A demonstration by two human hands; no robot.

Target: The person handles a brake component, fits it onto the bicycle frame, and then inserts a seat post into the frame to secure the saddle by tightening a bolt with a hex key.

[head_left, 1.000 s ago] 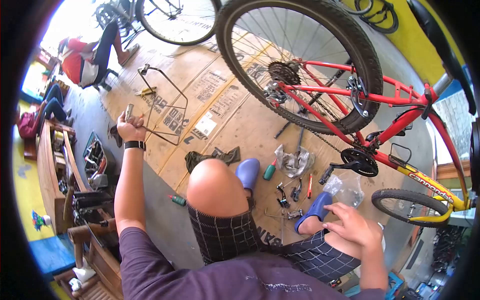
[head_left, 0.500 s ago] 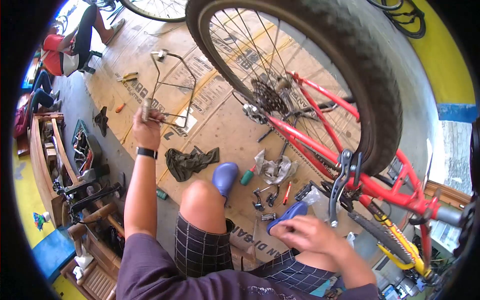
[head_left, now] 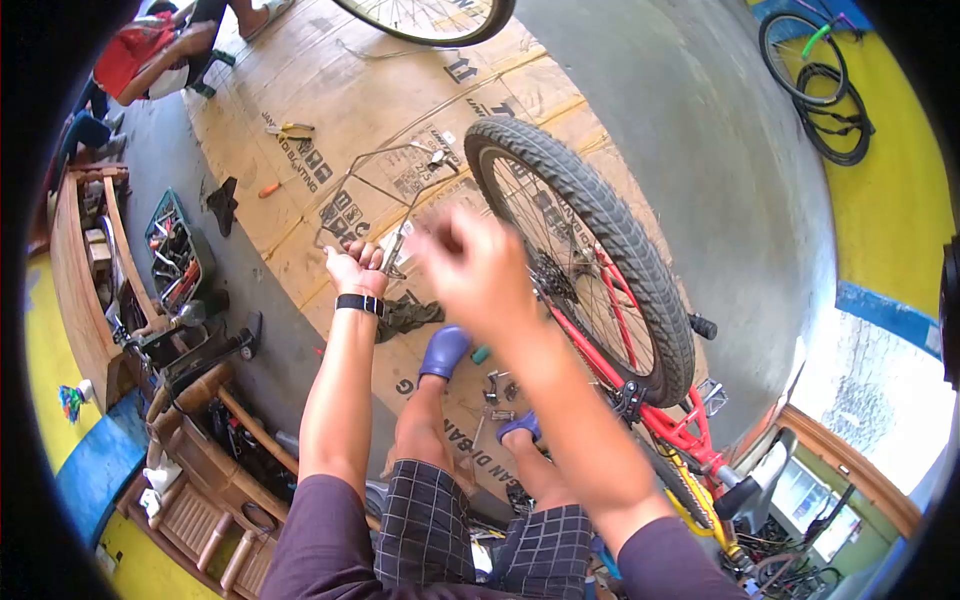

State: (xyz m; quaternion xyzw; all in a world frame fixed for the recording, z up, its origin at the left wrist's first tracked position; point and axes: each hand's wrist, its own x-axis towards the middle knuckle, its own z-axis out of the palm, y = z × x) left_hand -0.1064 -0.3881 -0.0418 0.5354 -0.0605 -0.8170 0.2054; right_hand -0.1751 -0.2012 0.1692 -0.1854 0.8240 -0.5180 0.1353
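My left hand, with a dark watch strap at its wrist, is closed on a frame of thin bent metal rods. The frame sticks out ahead of me above the cardboard, and a small light-coloured fitting is at its far end. My right hand is raised just right of the left, its fingers bent and smeared by motion. Whether it touches the frame or holds anything cannot be made out. Beyond it stands a red bicycle, its knobby rear wheel turned up toward me, partly hidden by my right arm.
Cardboard sheets cover the floor, with pliers, an orange-handled tool and a dark cloth on them. A green crate of tools and a wooden bench line the left. Another person sits far left.
My right hand has come up from near my knee to beside the left hand. The metal frame has turned and shifted right. My view has moved, so the bicycle appears farther off.
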